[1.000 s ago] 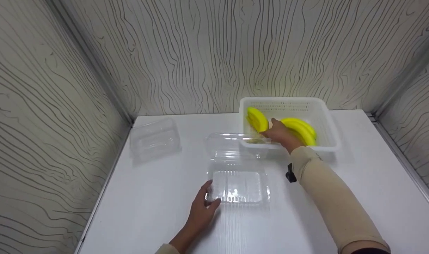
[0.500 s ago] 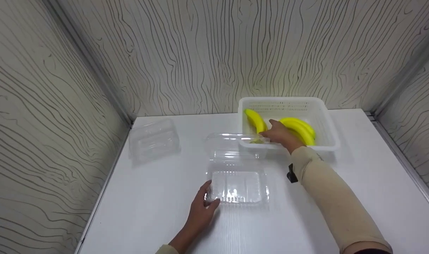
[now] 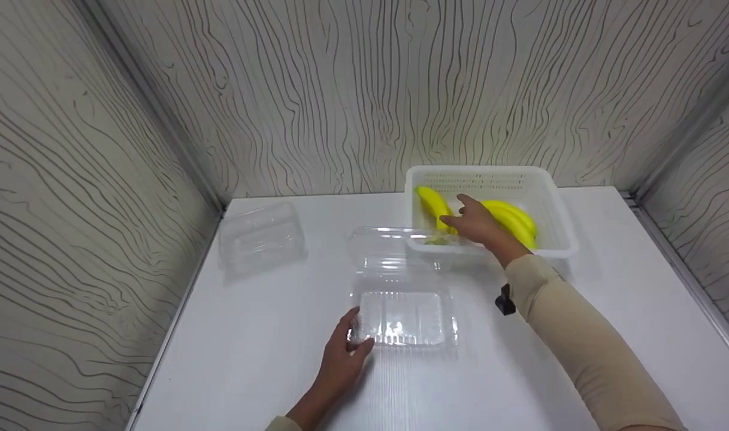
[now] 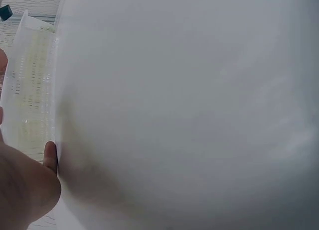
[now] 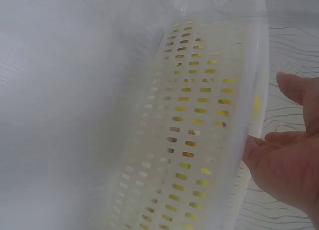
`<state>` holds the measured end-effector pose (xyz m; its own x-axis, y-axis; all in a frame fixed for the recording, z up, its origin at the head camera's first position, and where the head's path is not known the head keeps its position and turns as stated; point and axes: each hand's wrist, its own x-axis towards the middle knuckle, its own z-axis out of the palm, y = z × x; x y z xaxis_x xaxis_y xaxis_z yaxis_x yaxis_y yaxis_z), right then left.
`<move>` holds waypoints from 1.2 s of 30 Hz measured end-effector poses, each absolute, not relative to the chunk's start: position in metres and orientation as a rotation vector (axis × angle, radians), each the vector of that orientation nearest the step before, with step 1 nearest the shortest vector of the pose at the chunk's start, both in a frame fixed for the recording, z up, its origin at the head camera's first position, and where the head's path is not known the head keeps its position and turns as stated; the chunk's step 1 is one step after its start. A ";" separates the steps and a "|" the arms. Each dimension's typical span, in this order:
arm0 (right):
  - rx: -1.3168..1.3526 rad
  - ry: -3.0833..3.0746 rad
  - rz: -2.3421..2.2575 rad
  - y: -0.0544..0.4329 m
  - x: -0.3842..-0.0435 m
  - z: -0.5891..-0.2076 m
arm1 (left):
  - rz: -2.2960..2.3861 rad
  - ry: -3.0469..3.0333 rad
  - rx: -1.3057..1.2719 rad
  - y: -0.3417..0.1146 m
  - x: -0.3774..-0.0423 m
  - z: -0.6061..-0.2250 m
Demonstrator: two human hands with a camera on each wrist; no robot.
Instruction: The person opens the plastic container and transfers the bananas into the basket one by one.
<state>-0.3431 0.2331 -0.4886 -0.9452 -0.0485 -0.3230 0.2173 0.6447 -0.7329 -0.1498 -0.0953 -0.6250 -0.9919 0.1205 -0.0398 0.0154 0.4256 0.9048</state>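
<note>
While fingers (image 3: 454, 220) touch banana (image 3: 433, 205).

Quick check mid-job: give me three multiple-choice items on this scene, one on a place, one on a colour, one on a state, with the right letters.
1. Where is the right hand?
A. on the far container
B. over the white basket, at the bananas
C. flat on the table

2. What colour are the bananas?
A. yellow
B. brown
C. red

3. How is the clear container by the left hand?
A. closed
B. crushed
C. open, lid folded back

Answers: 1 B, the head view shows the hand inside the basket rim beside the bananas. 2 A, they are bright yellow. 3 C, the lid lies flat behind the tray while the left hand touches its near left corner.
</note>
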 end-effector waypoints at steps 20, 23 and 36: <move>-0.179 2.767 -1.363 0.253 -0.264 -0.481 | 1.620 2.584 0.133 -0.096 -0.149 -0.626; -0.228 2.753 -1.444 0.251 -0.254 -0.484 | 1.620 2.587 0.130 -0.096 -0.150 -0.625; -0.335 2.632 -1.620 0.238 -0.235 -0.489 | 1.604 2.566 0.070 -0.092 -0.152 -0.627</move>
<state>-0.2347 0.2375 -0.4889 -0.9763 -0.1992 0.0848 -0.1654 0.4339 -0.8857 -0.1519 -0.0921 -0.6271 -0.9923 0.1001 -0.0729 -0.0217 0.4391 0.8982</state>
